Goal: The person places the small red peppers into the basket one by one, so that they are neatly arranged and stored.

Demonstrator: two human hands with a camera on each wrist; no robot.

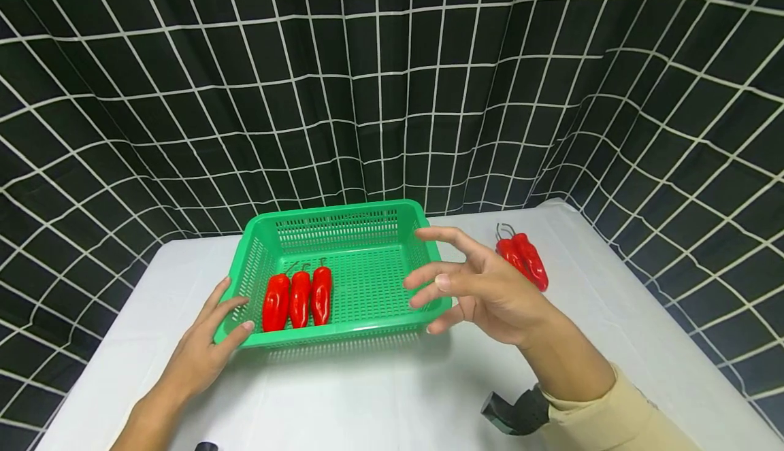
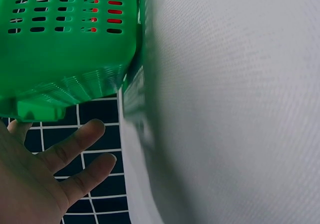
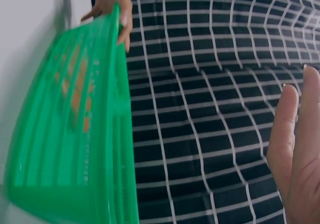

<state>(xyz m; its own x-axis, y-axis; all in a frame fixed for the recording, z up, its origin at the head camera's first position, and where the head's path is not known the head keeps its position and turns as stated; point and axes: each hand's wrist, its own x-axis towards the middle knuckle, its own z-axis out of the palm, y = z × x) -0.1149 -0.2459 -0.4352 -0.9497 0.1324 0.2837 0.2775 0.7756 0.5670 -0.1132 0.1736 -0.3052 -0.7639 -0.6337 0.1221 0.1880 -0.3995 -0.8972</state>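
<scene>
A green plastic basket (image 1: 367, 330) holds red peppers (image 1: 300, 299), three side by side in its left part, stems toward the back. At the basket's left rim rests my left hand (image 1: 202, 349), its index finger reaching over the edge and the thumb by the front corner. In the left wrist view two fingers of that hand (image 2: 50, 179) extend straight beside the basket. My right hand (image 1: 484, 288) hovers at the basket's right side with fingers spread and nothing in them. To its right, two more red peppers (image 1: 522, 259) lie on the table, partly hidden behind the hand.
A white cloth covers the table (image 1: 331, 396). Black curtain (image 1: 380, 84) with a white grid encloses the back and sides. A dark device (image 1: 517, 413) is strapped at my right wrist, and a small black object (image 1: 206, 446) shows at the bottom edge.
</scene>
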